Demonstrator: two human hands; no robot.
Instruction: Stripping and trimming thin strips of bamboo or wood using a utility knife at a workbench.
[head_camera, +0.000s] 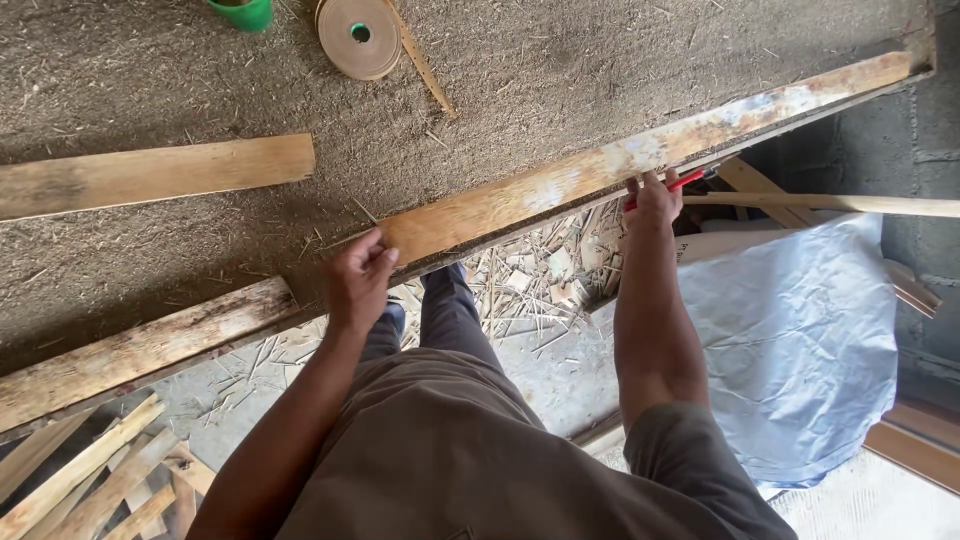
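Note:
A long weathered wooden plank (560, 185) lies along the front edge of a dusty workbench (560, 60). My left hand (358, 277) grips the plank's near end, fingers curled over its edge. My right hand (652, 198) holds a red pencil (678, 183) against the plank's lower edge, further right. A second plank (150, 175) lies flat on the bench at the left. Another worn plank (130, 350) continues along the bench edge at lower left.
A roll of brown tape (358, 35) and a green cup (243, 13) sit at the bench's far side. Wood offcuts (90, 480) pile at lower left, shavings (540, 275) litter the floor, and a white sack (800, 340) lies at right below a thin stick (830, 204).

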